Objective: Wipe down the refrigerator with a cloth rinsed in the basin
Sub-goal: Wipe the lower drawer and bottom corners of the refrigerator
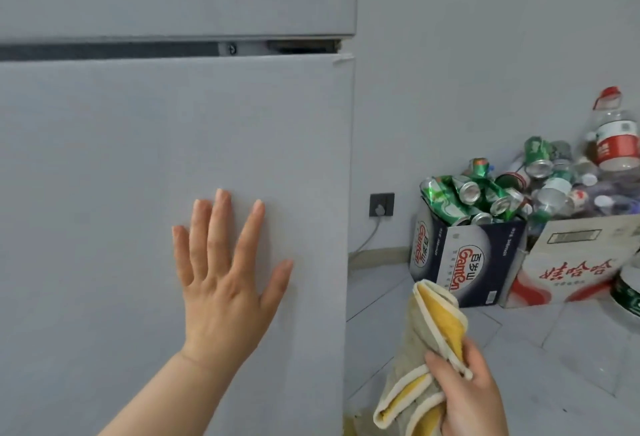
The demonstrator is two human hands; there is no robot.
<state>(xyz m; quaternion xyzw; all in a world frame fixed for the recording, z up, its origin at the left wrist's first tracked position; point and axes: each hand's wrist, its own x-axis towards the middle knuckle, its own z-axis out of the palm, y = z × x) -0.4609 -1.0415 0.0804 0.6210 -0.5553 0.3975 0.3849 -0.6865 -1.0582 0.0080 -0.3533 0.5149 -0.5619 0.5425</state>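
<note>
Presses spread left grip (pixel 225 290) flat on pale grey refrigerator door (pixel 138 158). Clutches bunched yellow-and-beige cloth (pixel 426 331) in right grip (pixel 467 394), lower right, off the door; wiped share unclear.

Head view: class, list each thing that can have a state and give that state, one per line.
Lower refrigerator door: looks shut.
Left hand: open, flat on the door.
Right hand: grips the cloth.
Cloth: bunched, away from the door.
Dark box: open, heaped with cans.
Wall socket: plug inserted.
</note>
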